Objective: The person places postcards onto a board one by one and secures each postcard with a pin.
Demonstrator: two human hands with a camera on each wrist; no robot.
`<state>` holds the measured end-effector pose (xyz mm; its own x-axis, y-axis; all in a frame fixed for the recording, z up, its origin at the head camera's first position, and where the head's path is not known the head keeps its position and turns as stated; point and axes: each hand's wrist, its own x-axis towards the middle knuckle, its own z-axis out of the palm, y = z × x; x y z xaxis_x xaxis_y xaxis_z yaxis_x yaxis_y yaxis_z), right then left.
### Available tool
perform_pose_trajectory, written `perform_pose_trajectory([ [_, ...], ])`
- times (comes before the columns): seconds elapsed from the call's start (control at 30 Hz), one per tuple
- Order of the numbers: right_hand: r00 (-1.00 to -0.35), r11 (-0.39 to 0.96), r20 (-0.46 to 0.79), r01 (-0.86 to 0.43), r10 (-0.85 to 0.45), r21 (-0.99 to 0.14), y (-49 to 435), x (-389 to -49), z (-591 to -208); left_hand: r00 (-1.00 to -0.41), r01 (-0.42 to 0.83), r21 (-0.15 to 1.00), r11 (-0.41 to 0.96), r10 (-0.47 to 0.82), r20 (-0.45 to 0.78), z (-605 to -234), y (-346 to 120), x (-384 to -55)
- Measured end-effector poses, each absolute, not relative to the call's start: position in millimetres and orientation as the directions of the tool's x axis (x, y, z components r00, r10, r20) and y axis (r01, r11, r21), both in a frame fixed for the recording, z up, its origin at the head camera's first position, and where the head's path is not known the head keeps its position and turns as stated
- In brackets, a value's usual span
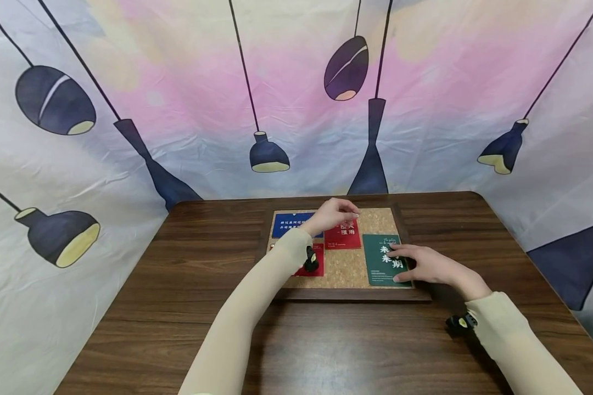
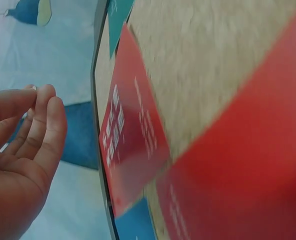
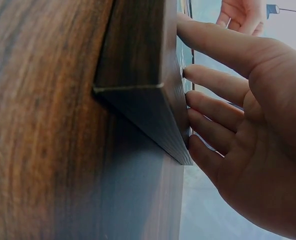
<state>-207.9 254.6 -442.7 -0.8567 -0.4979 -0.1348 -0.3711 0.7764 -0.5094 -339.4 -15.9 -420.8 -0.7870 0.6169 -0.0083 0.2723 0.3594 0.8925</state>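
Observation:
A framed cork board [image 1: 343,269] lies on the table with several cards on it. My left hand [image 1: 330,215] hovers over the upper red card [image 1: 342,241], thumb and fingertips together; in the left wrist view a small pale pin-like piece [image 2: 34,87] shows between them. My right hand [image 1: 430,264] rests at the green card [image 1: 382,274] on the board's right side, its thumb and fingertips spread on the card. In the right wrist view its fingers [image 3: 213,107] reach over the board's edge. My left forearm partly covers the blue card [image 1: 284,225] and the lower red card [image 1: 318,266].
The board's raised wooden frame [image 1: 351,294] stands above the brown wooden table [image 1: 188,307]. Behind the table hangs a cloth [image 1: 296,71] printed with lamps. Each wrist carries a small black camera, such as the right wrist camera [image 1: 457,323].

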Motion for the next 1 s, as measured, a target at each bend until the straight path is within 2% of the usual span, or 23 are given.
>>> perform_pose_trajectory([
  [0.2, -0.851, 0.764, -0.124, -0.383, -0.510, -0.519, 256, -207, -442, -0.762, 0.234, 0.915, 0.328, 0.647, -0.037, -422, 3, -331],
  [0.37, -0.848, 0.761, -0.123, -0.386, -0.515, -0.521, 255, -207, -441, -0.740, 0.252, 0.909, 0.333, 0.671, -0.040, -425, 13, -327],
  [0.8, -0.846, 0.760, -0.106, -0.406, -0.522, -0.507, 256, -209, -441, -0.764, 0.095, 0.941, 0.324, 0.630, -0.140, -428, 23, -321],
  [1.0, -0.844, 0.755, -0.098, -0.414, -0.528, -0.508, 256, -209, -443, -0.760, 0.110, 0.931, 0.348, 0.633, -0.146, -428, 25, -318],
])
